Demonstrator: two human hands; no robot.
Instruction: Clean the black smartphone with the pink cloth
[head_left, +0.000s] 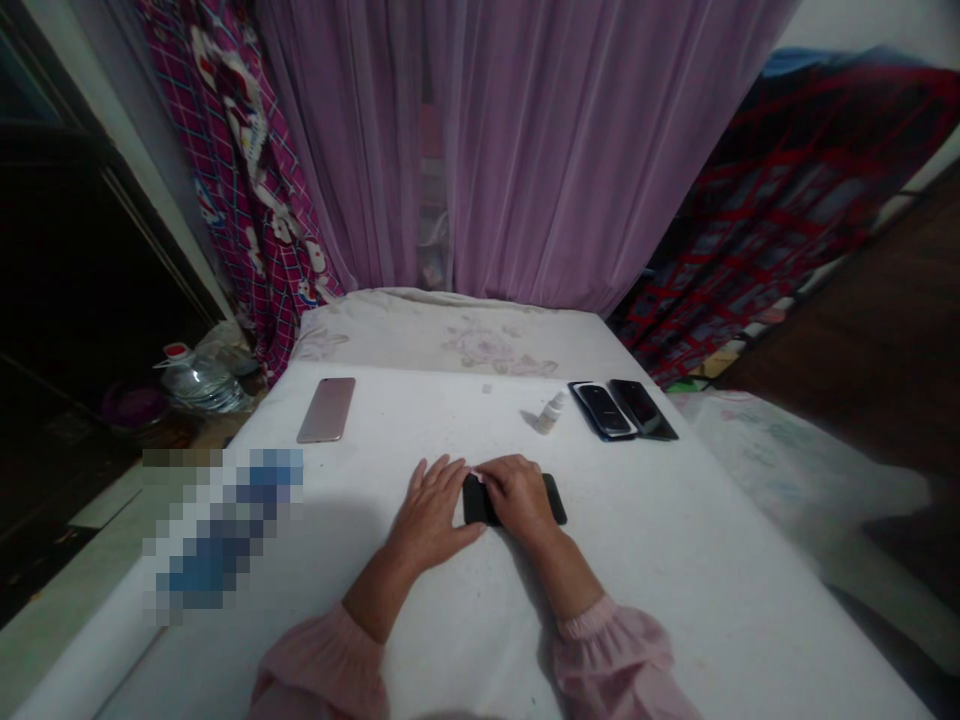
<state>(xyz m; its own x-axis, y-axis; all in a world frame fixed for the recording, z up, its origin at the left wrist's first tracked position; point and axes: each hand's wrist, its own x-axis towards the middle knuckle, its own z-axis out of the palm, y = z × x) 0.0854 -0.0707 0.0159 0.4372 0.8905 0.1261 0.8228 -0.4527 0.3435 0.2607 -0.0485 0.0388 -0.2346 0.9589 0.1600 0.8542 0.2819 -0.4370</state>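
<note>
A black phone (555, 499) lies flat on the white cloth-covered table, long side across my view. My left hand (433, 512) is spread at the phone's left end, fingers apart, with the thumb by its lower left corner. Over the middle of the phone, my right hand (519, 494) has its fingers drawn together on a small whitish piece (478, 477) near the upper left part; what the piece is, I cannot make out. My right hand covers much of the phone's face.
Beyond my hands stands a small spray bottle (551, 412). Several dark phones (643, 408) lie at the right, partly stacked. A rose-gold phone (327, 410) is at the left, above a pixelated blue patch (232, 530). Purple curtains (540, 150) hang behind the table (405, 400).
</note>
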